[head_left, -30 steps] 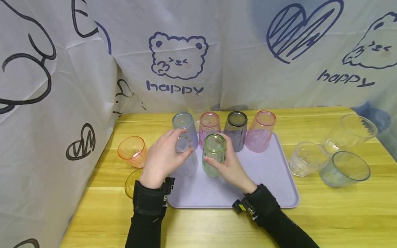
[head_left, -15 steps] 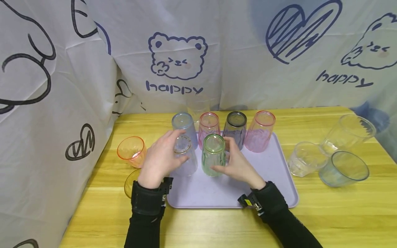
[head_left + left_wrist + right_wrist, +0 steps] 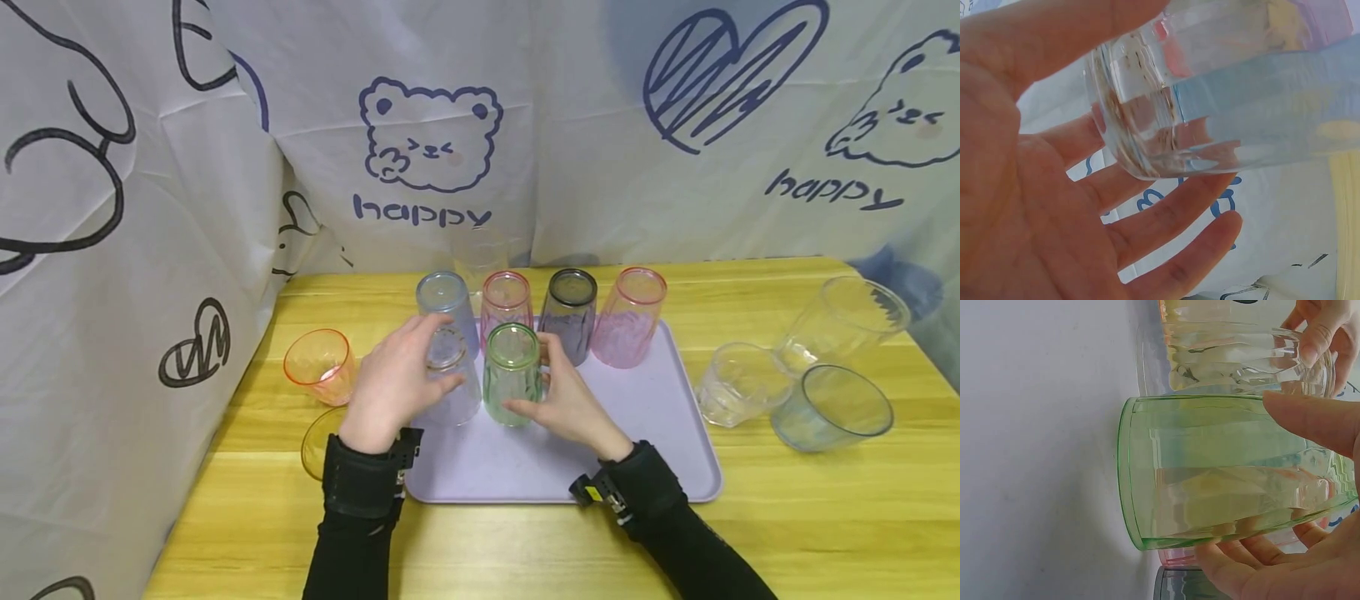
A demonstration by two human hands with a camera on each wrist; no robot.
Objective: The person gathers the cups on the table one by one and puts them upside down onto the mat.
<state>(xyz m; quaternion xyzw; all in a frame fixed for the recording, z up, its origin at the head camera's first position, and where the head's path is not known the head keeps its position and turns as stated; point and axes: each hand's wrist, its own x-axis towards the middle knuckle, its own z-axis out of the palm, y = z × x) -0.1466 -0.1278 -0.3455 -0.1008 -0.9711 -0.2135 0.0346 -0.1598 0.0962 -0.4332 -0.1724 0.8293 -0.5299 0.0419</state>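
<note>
On the lilac tray (image 3: 622, 450), a green glass (image 3: 512, 387) stands upside down. My right hand (image 3: 573, 400) spans it, with the thumb (image 3: 1304, 422) along one side and the fingers (image 3: 1229, 565) along the other. Just left of it, an upside-down clear glass (image 3: 453, 400) stands with my left hand (image 3: 393, 379) around its upper end. In the left wrist view, the left fingers (image 3: 1166, 219) spread loosely behind the clear glass, and the thumb lies across its near side. Behind these two stand more upturned glasses: blue (image 3: 442, 300), pink (image 3: 507, 296), dark grey (image 3: 572, 312) and another pink glass (image 3: 630, 321).
Left of the tray are an orange glass (image 3: 321, 367) and a yellowish glass (image 3: 315, 442), partly behind the left wrist. At the right on the wooden table (image 3: 825, 517) are a clear tumbler (image 3: 738, 387), a taller clear glass (image 3: 840, 321) and a blue-grey glass (image 3: 832, 412).
My right hand first loosened and drew back to the right, then came back against the green glass, which sits slightly farther left. My left hand has hardly moved.
</note>
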